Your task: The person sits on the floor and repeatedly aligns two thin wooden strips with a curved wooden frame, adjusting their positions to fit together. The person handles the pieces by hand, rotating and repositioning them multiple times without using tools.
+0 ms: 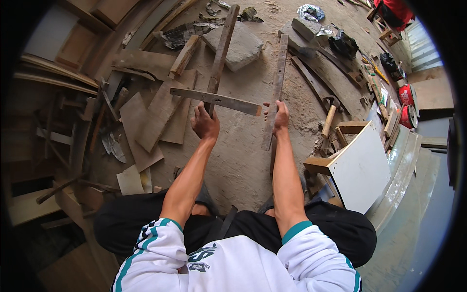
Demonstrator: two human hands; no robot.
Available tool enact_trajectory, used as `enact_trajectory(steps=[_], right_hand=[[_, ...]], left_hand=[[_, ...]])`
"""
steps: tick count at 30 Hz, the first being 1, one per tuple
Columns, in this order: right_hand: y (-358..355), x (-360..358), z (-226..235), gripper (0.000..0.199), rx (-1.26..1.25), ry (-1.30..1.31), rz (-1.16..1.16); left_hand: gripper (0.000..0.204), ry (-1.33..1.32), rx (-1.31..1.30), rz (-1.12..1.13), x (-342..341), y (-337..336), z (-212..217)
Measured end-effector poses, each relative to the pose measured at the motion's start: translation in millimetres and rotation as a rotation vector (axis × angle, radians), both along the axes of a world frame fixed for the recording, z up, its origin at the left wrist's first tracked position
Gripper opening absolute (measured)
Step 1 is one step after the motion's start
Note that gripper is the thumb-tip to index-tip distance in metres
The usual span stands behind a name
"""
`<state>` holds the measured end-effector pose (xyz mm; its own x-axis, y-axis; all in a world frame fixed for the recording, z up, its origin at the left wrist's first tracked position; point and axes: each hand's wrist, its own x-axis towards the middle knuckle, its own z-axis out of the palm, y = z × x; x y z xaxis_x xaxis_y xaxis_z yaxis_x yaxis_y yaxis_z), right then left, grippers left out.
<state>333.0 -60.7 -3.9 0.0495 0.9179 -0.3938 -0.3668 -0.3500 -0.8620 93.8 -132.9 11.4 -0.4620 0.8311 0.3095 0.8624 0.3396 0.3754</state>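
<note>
My left hand is closed round the near end of a long, weathered wooden strip that points away from me. A shorter wooden crosspiece lies across that strip, just beyond my knuckles. Whether the two are fastened together cannot be made out. To the right, my right hand grips a second wooden strip, fingers on its left side and thumb on its right. The crosspiece's right end stops just short of my right fingers. Both long strips run roughly side by side over the floor.
Stone blocks sit ahead, one near the left strip's far end. Thin boards are heaped at left. A hammer, a white-faced wooden box piece and red round containers are at right. Scrap lumber lies beyond the hammer.
</note>
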Motion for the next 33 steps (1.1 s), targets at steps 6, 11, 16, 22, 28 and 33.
enact_trajectory(steps=[6, 11, 16, 22, 28, 33], right_hand=[[-8.0, 58.6, 20.9, 0.063, 0.0, -0.02, 0.046], [-18.2, 67.9, 45.9, 0.063, 0.009, 0.057, 0.005], [-25.3, 69.6, 25.5, 0.052, 0.066, 0.149, 0.072], [-35.9, 24.2, 13.7, 0.047, 0.029, 0.216, 0.132], [-44.3, -32.2, 18.3, 0.049, 0.034, 0.243, 0.216], [-45.2, -49.5, 6.8, 0.049, 0.037, 0.23, 0.264]], left_hand=[[0.057, -0.188, -0.161, 0.039, 21.5, 8.0, -20.6], [0.06, -0.408, -0.267, 0.105, 31.8, 16.2, -32.0], [0.062, -0.538, -0.371, 0.04, 45.7, 21.2, -41.2], [0.049, -0.448, -0.107, 0.141, 65.5, 17.3, -37.4], [0.038, -1.087, 0.076, -0.139, 74.5, 27.6, -20.4], [0.039, -1.59, 0.022, -0.178, 69.0, 38.4, -7.0]])
